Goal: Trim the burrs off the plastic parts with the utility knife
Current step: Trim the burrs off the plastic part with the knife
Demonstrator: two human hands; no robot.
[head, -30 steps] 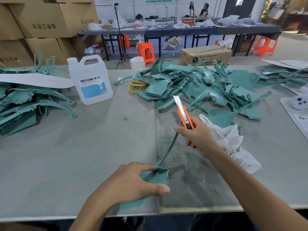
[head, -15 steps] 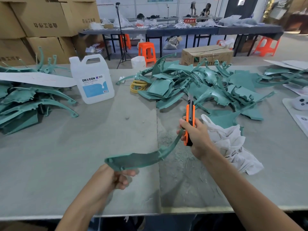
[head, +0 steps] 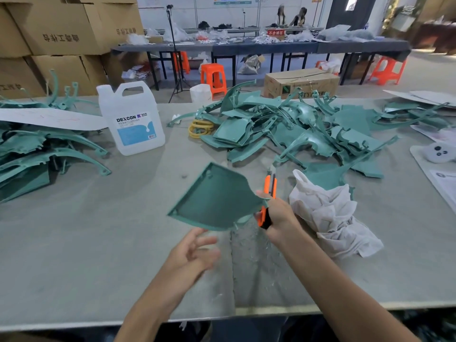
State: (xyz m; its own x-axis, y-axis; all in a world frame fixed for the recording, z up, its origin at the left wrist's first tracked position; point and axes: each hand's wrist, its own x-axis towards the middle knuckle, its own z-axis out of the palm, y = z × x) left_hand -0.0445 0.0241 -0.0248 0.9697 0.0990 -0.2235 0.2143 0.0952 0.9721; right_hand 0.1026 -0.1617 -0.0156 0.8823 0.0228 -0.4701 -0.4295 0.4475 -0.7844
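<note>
1. The right hand (head: pixel 280 215) is clenched round the orange utility knife (head: pixel 267 186), which stands nearly upright with its blade at the top, above the counter (head: pixel 98 243).
2. The teal plastic part (head: pixel 214 201) is up in the air over the middle of the counter, its broad ribbed face tilted toward the camera. Its narrow end runs to the right hand's thumb, against the knife handle (whether it is pinched there is hard to tell).
3. The left hand (head: pixel 195 253) sits just below the part's lower edge, blurred. Its fingers (head: pixel 204 240) are spread and released, grasping nothing; contact with the edge cannot be made out.
4. Pale shavings (head: pixel 251 245) lie on the counter under both hands.
5. A crumpled white cloth (head: pixel 330 213) lies just to the right of the knife hand.
6. Beyond it spreads a pile of teal parts (head: pixel 296 129), with yellow rings (head: pixel 199 128) at its left edge.
7. A white DEXCON jug (head: pixel 133 119) stands upright at the far left, beside a second heap of teal parts (head: pixel 37 149).
</note>
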